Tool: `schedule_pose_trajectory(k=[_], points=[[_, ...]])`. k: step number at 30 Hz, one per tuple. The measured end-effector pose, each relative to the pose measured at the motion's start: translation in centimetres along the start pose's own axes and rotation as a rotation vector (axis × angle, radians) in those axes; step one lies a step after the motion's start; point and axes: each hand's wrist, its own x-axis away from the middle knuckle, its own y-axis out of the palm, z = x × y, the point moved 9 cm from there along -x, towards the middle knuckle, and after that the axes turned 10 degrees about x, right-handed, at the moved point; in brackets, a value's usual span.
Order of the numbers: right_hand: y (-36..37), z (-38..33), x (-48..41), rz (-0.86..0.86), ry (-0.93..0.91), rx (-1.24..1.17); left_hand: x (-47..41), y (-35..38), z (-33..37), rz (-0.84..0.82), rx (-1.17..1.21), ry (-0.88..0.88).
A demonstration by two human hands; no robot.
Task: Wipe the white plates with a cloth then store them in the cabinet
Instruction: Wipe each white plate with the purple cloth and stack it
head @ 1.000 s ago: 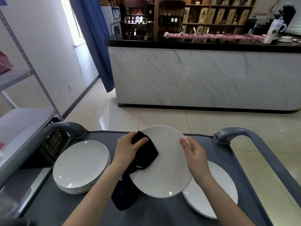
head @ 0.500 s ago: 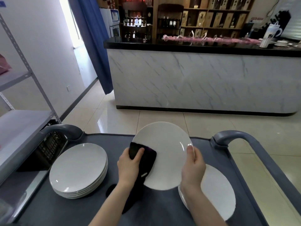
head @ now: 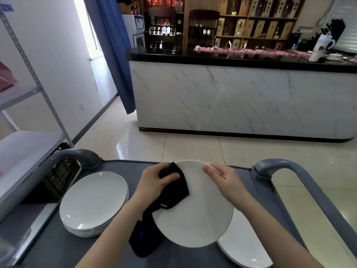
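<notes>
"Where was the plate just then?"

"Up off the grey plastic trolley (head: 58, 246), tilted towards the person. It was a round white ceramic plate (head: 195, 211), and the right hand (head: 226, 180) was curled over its far right rim. The left hand (head: 154, 182) clutched a bunched black cloth (head: 173, 188) and pressed it onto the plate's far left face, with the cloth's tail hanging down to the trolley."

"Did it look tricky to hold?"

"I'd say so. It was glazed, stiff and rather slick, fairly weighty for one hand, and it would shatter on that tiled floor (head: 193, 147). To my mind the rim was the right place to hold it, fingers behind and thumb in front, with the cloth hand steadying the other side."

"And the rest of the plates?"

"A stack of white plates (head: 94, 200), five or so, sat on the left of the trolley. On the near right lay a flat white plate (head: 245, 254), half hidden under the raised one, so I couldn't tell if more lay beneath it."

"Any containers?"

"A black slatted crate (head: 58, 176) stood beside the trolley's far left corner, under the grey metal shelving (head: 29, 144). I couldn't see what it held, and I couldn't make out any cabinet."
</notes>
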Motion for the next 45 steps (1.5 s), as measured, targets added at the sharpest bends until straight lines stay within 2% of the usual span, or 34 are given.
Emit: schedule_pose_trajectory(k=[3, 9, 12, 15, 17, 21, 23, 25, 28, 30, 33, 35, 40, 45], points=[[-0.5, 0.5, 0.4, 0.123, 0.044, -0.170, 0.4, -1.2, -1.2, 0.166, 0.033, -0.066], [0.7, 5.1, 3.5, 0.687, 0.433, -0.583, 4.4, -0.5, -4.5, 0.548, 0.205, -0.280], [1.9, 5.5, 4.4, 0.765, 0.482, -0.601, 5.5, 0.3, -5.1, 0.657, 0.299, -0.311], [1.3, 5.3, 4.4, 0.703, 0.413, -0.490, 4.5, -0.1, -5.6, 0.578, 0.279, -0.310], [0.2, 4.9, 3.8, 0.629, 0.313, -0.407, 3.6, -0.8, -4.8, 0.506, 0.227, -0.249], [-1.0, 2.7, 2.1, 0.332, 0.103, -0.268, 1.2, -1.6, -2.3, 0.273, 0.119, -0.111], [-0.9, 1.6, 1.4, 0.173, 0.057, -0.181, 0.6, -0.7, -1.5, 0.138, 0.044, -0.081], [-0.6, 0.9, 1.1, 0.100, 0.052, -0.173, 0.5, -0.2, -1.2, 0.092, 0.017, -0.081], [-1.1, 0.9, 1.2, 0.208, 0.081, -0.234, 1.0, -1.0, -2.1, 0.241, 0.086, -0.139], [-1.4, 2.2, 1.9, 0.414, 0.185, -0.346, 2.1, -1.5, -3.2, 0.399, 0.143, -0.193], [-0.5, 3.6, 3.8, 0.707, 0.358, -0.485, 4.0, 0.2, -4.9, 0.531, 0.295, -0.308], [0.3, 3.6, 4.5, 0.723, 0.365, -0.432, 4.6, 0.9, -5.8, 0.563, 0.377, -0.360], [-1.0, 2.6, 3.1, 0.449, 0.195, -0.258, 3.8, -1.0, -4.7, 0.478, 0.332, -0.273], [-0.8, 0.5, 0.1, 0.007, 0.064, -0.040, 1.6, -0.7, -1.7, 0.133, 0.100, -0.147]])
